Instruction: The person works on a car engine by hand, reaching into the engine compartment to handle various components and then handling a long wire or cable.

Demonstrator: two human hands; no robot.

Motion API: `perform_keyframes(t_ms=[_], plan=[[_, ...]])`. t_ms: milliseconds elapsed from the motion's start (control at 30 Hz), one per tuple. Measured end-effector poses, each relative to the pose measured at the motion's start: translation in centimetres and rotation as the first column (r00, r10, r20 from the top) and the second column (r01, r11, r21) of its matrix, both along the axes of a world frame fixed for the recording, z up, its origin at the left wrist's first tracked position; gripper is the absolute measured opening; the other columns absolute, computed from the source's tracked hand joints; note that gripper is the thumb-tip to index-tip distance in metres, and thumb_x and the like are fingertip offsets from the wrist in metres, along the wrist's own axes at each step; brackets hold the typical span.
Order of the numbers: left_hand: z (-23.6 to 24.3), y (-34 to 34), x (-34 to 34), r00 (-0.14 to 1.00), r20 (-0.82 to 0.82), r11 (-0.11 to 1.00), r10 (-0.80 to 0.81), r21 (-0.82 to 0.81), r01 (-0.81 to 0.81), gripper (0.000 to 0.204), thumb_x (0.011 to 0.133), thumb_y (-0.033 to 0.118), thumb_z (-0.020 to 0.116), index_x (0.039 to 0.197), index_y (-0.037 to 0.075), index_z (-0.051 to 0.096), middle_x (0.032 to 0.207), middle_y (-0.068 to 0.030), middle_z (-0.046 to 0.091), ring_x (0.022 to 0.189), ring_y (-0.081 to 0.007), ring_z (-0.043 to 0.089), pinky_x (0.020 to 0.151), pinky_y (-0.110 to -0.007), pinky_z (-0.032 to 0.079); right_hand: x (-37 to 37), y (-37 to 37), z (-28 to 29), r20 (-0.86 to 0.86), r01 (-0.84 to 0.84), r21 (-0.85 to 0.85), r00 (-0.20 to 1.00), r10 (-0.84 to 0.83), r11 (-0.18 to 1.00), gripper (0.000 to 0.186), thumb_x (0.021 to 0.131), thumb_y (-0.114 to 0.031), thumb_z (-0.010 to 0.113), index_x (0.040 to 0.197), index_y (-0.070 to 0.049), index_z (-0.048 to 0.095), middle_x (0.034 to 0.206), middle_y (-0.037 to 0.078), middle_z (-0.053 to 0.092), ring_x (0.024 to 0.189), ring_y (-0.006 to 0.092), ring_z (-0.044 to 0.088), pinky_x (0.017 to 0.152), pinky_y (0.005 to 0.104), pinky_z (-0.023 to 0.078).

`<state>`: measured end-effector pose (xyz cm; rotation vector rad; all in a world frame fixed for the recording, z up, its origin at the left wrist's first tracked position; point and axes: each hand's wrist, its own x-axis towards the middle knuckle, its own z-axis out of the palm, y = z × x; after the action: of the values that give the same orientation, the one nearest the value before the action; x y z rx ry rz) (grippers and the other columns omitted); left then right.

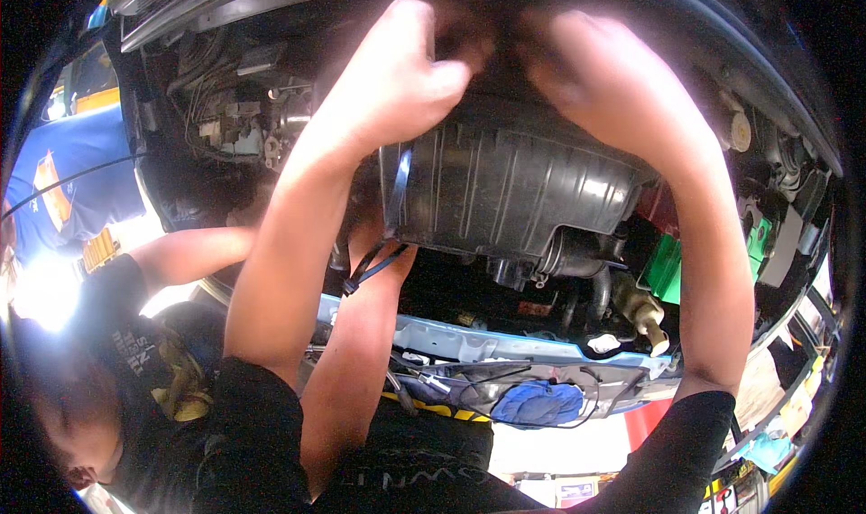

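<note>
"Bright background shows beyond the near edge of the engine bay (478, 337). Where is the black ribbed housing (514, 185)?"

"Mid-bay, between far and near edges. A co-worker's forearm (356, 370) reaches in at left."

"State of the hands?"

"Left hand (415, 72): fingers curled, toward the far edge. Right hand (586, 72): beside it, bent and blurred (what either grips, if anything, cannot be told)."

"Progress?"

"Housing in place; a black looped strap (361, 275) hangs at its near left corner. Handwork at the far edge appears unfinished; remaining steps cannot be determined."
</note>
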<state>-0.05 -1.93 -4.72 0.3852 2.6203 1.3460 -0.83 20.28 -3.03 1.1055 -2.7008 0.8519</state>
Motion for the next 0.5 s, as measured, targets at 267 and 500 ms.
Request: perform_keyframes(t_ms=[267,500], plan=[[0.8,0.6,0.2,0.998,-0.038,0.998,-0.041,-0.057,0.039,0.023,0.082,0.003,0.063,0.103,-0.005,0.065,0.094,-0.0102,0.070,0.089,-0.0155,0.063,0.085,-0.031,0.049,-0.6,0.7,-0.2,-0.017,-0.007,0.192,1.000,0.010,0.981,0.032,0.079,-0.014,0.071,0.106,-0.003,0.059,0.095,0.019,0.061,0.089,0.0375,0.059,0.080,0.0438,0.050],[0.1,0.7,0.5,0.996,-0.089,0.999,0.017,-0.033,-0.020,0.020,0.081,0.002,0.061,0.100,-0.006,0.065,0.091,-0.0107,0.071,0.086,-0.0150,0.064,0.083,-0.031,0.050,-0.4,0.2,0.2,-0.034,0.000,0.189,0.999,0.007,0.982,0.031,0.080,-0.014,0.070,0.106,-0.003,0.059,0.093,0.018,0.061,0.086,0.0376,0.059,0.078,0.0438,0.050]])
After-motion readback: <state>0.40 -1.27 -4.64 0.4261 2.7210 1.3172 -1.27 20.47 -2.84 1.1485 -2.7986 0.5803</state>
